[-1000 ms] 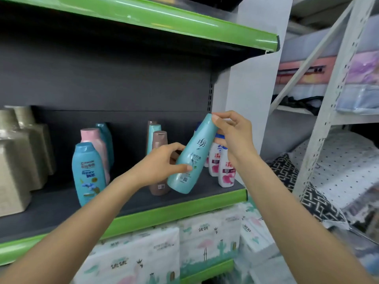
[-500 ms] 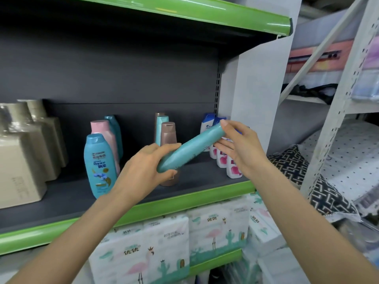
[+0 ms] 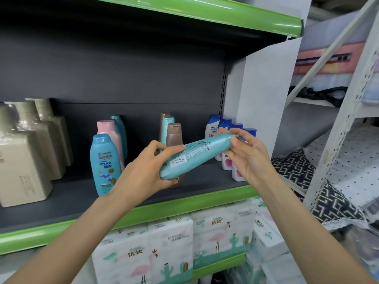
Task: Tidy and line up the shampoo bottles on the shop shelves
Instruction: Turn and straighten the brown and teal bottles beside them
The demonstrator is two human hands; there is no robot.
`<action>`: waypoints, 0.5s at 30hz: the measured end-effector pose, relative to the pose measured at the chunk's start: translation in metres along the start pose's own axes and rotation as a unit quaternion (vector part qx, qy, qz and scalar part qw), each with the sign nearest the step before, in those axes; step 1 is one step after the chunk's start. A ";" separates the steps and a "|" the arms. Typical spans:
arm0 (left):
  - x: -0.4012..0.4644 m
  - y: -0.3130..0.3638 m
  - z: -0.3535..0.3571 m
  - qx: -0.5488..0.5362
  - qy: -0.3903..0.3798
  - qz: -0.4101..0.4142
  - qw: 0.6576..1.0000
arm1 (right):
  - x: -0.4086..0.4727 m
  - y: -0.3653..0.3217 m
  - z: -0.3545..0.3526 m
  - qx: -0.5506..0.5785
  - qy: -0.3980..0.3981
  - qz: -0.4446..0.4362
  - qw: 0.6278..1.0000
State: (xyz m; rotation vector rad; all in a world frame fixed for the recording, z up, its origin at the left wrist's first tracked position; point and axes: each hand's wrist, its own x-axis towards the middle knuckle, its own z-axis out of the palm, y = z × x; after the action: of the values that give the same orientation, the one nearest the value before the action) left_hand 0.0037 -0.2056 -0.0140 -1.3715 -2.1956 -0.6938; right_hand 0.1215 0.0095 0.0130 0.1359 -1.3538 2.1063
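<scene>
A teal shampoo bottle (image 3: 194, 156) lies almost flat in the air in front of the dark shelf (image 3: 67, 197), barcode side up. My left hand (image 3: 147, 171) grips its wide bottom end. My right hand (image 3: 246, 156) holds the cap end between fingers and thumb. Behind it on the shelf stand a brown bottle (image 3: 174, 132), a teal one (image 3: 167, 125), a blue Rejoice bottle (image 3: 104, 162), a pink bottle (image 3: 107, 128) and a row of white bottles with blue caps (image 3: 213, 128).
Large beige bottles (image 3: 22, 160) fill the shelf's left end. A green-edged shelf (image 3: 225, 17) hangs overhead. Tissue packs (image 3: 164, 249) sit on the shelf below. A white upright (image 3: 264, 89) closes the right side, with a metal rack and bedding (image 3: 338, 181) beyond.
The teal bottle has tipped from nearly upright to almost flat and has turned, so its barcode side faces up. Both hands stayed on it.
</scene>
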 end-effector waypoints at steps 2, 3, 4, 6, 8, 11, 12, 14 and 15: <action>-0.001 -0.001 -0.001 0.002 0.005 0.014 1.000 | 0.001 0.001 -0.001 0.001 -0.012 0.003 1.000; 0.000 -0.002 -0.002 0.006 0.009 0.016 1.000 | 0.001 0.001 -0.002 -0.006 -0.017 0.003 1.000; 0.000 -0.003 -0.003 0.014 0.014 0.016 1.000 | 0.002 0.003 -0.002 -0.019 -0.022 0.000 1.000; 0.000 -0.006 -0.004 0.031 0.034 0.015 0.999 | 0.003 0.004 -0.001 -0.051 -0.027 -0.011 0.998; 0.000 -0.008 -0.005 0.033 0.060 0.015 0.998 | 0.004 0.004 0.002 -0.068 -0.020 -0.017 0.997; -0.001 -0.011 -0.006 0.028 0.091 0.025 0.995 | 0.004 0.005 0.004 -0.083 0.002 -0.015 0.996; -0.001 -0.011 -0.006 0.022 0.096 0.027 0.995 | 0.004 0.005 0.004 -0.087 0.010 -0.014 0.996; -0.001 -0.011 -0.007 -0.002 0.098 0.023 0.995 | 0.004 0.006 0.004 -0.089 0.021 -0.011 0.996; 0.000 -0.012 -0.007 -0.018 0.096 0.020 0.995 | 0.004 0.007 0.004 -0.089 0.025 -0.010 0.996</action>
State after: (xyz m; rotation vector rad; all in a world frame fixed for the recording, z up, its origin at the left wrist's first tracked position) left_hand -0.0060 -0.2148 -0.0104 -1.3052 -2.0085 -0.8180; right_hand 0.1134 0.0058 0.0111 0.0232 -1.4961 1.9487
